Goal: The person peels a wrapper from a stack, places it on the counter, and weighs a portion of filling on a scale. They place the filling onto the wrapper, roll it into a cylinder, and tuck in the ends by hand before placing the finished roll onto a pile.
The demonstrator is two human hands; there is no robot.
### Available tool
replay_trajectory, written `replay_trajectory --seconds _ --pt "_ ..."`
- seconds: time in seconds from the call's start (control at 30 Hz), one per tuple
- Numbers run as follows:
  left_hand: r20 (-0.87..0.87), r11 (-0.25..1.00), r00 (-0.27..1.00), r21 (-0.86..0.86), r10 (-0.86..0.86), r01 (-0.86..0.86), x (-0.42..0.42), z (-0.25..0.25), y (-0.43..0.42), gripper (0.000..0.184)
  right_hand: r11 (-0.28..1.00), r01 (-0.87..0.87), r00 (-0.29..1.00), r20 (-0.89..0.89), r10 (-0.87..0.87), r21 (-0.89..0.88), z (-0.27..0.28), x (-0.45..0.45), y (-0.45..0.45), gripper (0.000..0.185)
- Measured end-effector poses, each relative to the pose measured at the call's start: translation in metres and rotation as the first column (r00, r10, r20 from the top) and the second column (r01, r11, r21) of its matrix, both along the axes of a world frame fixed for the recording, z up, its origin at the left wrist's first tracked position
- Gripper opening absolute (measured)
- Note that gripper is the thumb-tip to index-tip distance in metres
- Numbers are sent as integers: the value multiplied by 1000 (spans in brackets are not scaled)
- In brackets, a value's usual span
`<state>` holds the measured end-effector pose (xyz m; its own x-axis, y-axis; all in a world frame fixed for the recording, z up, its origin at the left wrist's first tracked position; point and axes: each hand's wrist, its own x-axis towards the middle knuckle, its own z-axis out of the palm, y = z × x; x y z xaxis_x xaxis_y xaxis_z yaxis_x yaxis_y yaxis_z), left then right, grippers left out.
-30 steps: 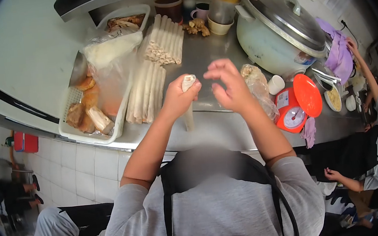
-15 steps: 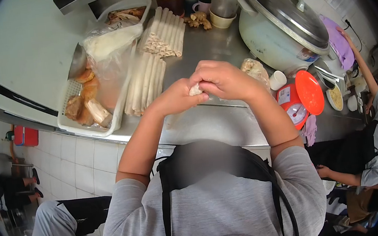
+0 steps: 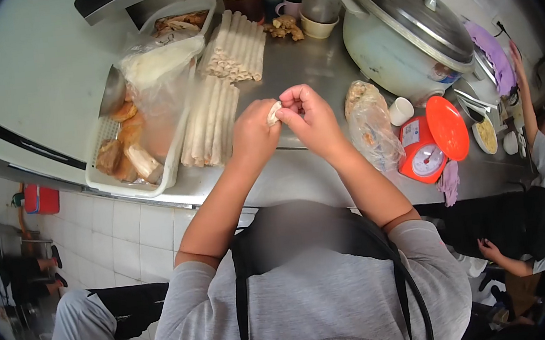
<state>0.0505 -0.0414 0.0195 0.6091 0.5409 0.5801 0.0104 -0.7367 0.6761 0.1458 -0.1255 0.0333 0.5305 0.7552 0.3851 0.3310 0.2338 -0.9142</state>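
My left hand (image 3: 256, 128) is wrapped round a pale wrapped roll (image 3: 273, 113), whose folded end shows above the fist. My right hand (image 3: 308, 117) is at that end, thumb and fingers pressed together against it; what they pinch is too small to make out. To the left of my hands a row of long pale rolls (image 3: 212, 126) lies on the steel counter (image 3: 274, 186). Behind that row, a second stack of similar rolls (image 3: 233, 50) shows its open-looking ends towards me.
A white basket (image 3: 170, 171) with brown food and plastic stands left. Ginger (image 3: 284, 27) lies at the back. A large lidded pot (image 3: 379, 43), bagged food (image 3: 372, 128), a white cup (image 3: 401, 111) and a red scale (image 3: 422, 153) are right. A co-worker (image 3: 535, 207) stands far right.
My right hand came in from the right and closed at the roll's end, covered it, then drew slightly back. The co-worker's raised arm has shifted by the purple cloth.
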Motion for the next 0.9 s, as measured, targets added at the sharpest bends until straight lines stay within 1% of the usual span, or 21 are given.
replay_trajectory --seconds 0.1,0.17,0.2,0.27,0.3,0.4,0.47,0.5,0.6,0.67,0.7,0.73,0.77,0.8,0.83,0.87,0.9 --pt "-5 1000 1000 10 27 -27 -2 0 -2 11 997 -24 998 49 28 -72 5 1 0 10" --pt "7 999 999 22 48 -48 -3 -3 -4 10 997 7 990 141 3 -77 3 0 1 9" --pt "-59 998 997 2 57 -57 -4 -3 -5 10 996 26 982 186 -11 -80 1 -1 1 9" --pt "-185 996 980 -33 72 -79 -6 -1 -4 9 998 42 916 397 -53 36 -1 -1 1 7" --pt "-165 995 985 -74 48 -61 -6 0 -4 8 995 40 864 496 -82 95 -2 -2 2 7" --pt "-102 983 995 -182 -16 -3 -7 1 -2 8 996 61 814 574 -90 71 -2 -6 -6 13" --pt "-64 971 996 -235 -62 45 -6 0 -1 9 991 126 753 646 -123 43 0 -10 -9 16" --pt "-76 969 995 -242 -65 45 -5 0 -2 10 987 160 719 681 -137 30 1 -11 -10 18" --pt "-136 956 987 -289 -86 44 -1 3 -6 11 984 179 616 781 -108 -5 -2 -3 -9 24" --pt "-189 940 976 -338 -110 40 1 7 -4 11 998 58 777 628 -42 -4 -8 7 -7 27" --pt "-124 913 982 -400 -140 79 2 9 -1 11 1000 -2 839 544 -4 12 -13 11 -4 29" --pt "-52 882 985 -456 -163 122 4 11 4 13 999 -16 926 378 -3 47 -19 8 -2 30" --pt "26 844 984 -511 -177 165 6 11 7 17 996 -31 979 204 14 79 -28 0 -2 31" --pt "101 791 977 -573 -190 213 8 11 8 20 993 -43 999 22 41 107 -40 -2 0 33" --pt "172 732 965 -630 -196 261 9 9 6 23 995 -99 985 141 101 -22 -54 -1 3 38" --pt "240 669 951 -676 -196 309 8 6 5 26 965 -185 982 8 189 -187 -63 2 4 40" --pt "256 650 943 -683 -214 333 6 4 4 27 901 -280 959 -137 248 -331 -65 3 6 41"
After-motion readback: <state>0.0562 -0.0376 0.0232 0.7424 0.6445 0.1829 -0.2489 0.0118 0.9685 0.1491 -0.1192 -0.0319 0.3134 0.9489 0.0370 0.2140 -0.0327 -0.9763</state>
